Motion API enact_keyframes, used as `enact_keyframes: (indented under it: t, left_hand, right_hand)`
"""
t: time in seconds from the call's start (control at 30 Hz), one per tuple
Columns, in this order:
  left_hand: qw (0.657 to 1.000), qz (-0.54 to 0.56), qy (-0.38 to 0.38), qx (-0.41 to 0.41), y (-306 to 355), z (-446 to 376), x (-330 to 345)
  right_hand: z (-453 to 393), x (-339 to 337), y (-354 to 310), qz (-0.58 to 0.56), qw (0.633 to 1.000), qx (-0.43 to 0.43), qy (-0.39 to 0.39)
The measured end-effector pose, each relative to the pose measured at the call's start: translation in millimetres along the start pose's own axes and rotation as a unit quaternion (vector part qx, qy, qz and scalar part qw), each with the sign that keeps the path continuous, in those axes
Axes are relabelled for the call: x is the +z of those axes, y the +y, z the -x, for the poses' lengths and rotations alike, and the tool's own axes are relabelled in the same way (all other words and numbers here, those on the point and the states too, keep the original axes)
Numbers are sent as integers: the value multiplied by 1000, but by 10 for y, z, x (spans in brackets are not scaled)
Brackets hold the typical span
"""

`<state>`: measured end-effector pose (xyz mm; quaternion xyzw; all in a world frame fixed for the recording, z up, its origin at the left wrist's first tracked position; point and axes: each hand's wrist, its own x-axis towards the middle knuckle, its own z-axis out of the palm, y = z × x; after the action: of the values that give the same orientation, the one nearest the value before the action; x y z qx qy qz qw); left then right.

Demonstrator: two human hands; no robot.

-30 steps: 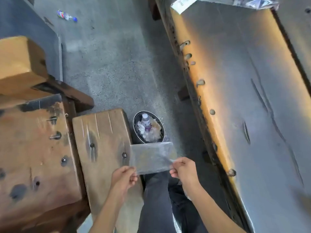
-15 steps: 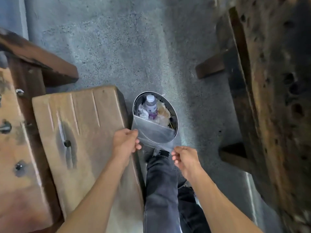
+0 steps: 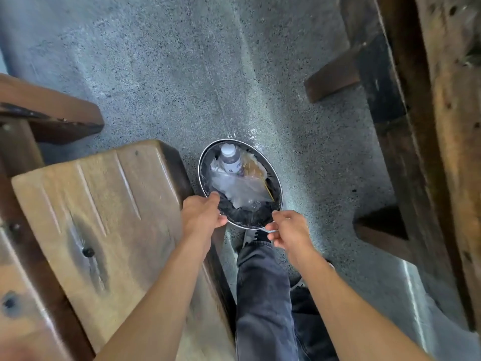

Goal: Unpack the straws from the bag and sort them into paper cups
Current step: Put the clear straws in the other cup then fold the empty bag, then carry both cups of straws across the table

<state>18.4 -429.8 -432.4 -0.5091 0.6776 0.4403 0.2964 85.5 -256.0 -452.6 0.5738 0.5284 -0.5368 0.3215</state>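
**Empty bag in the bin, both hands free above the rim**

I'm looking straight down past my knees now. The clear, flat plastic bag lies inside the round, metal-rimmed waste bin with its black liner, just ahead of my fingertips, resting on a small plastic bottle with a white cap and some crumpled wrappers. Its long axis runs slantwise, from near my left fingers across and down toward the right.

My left hand sits at the bin's near-left rim, fingers curled loosely and touching or almost touching the edge; nothing is gripped that I can see. My right hand hovers at the near-right rim, fingers half open, thumb and forefinger apart and holding nothing. The bag is clear of both hands, a shade nearer the left.

I see no straws and no paper cups here, so I judge the sorting waits elsewhere. Room to pull back is tight: the pale wooden stool presses close beside my left wrist, my grey trouser leg sits between the forearms, and a dark wooden frame stands off to the right. Straight up and back looks open.
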Motion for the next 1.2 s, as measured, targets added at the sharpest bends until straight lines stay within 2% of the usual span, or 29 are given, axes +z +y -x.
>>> enact_keyframes:
  t: [0.1, 0.17, 0.27, 0.43, 0.53, 0.63, 0.8, 0.9, 1.03, 1.2]
  left_hand:
    - [1000, 1, -4, 27, 128, 132, -55]
    - [997, 0, -6, 73, 238, 256, -90]
    - [981, -46, 5, 188, 471, 499, -157]
    - [932, -61, 47, 355, 991, 1208, -377]
    - [891, -51, 71, 446, 1323, 1848, -585]
    - [849, -50, 76, 521, 1620, 2594, -829]
    - [774, -42, 76, 627, 1882, 3900, -1162]
    - [732, -34, 59, 678, 1935, 4683, -1160]
    - [653, -58, 19, 755, 1949, 5639, -941]
    - [542, -113, -38, 832, 1755, 6718, -473]
  right_hand:
    - [104, -23, -191, 53, 997, -61, 14]
    - [214, -30, -377, 70, 991, -113, 15]
    - [510, -46, -718, 107, 970, -218, 26]
    - [1386, -158, -1319, 130, 914, -378, 64]
    - [2074, -322, -1593, 117, 884, -448, 67]
    - [2826, -604, -1796, 115, 834, -534, 82]
    - [4043, -1421, -1973, 99, 756, -631, 140]
    - [4655, -2085, -1867, 121, 722, -652, 200]
    - [5271, -2961, -1551, 117, 680, -665, 287]
    - [5822, -3947, -1040, 61, 659, -638, 392]
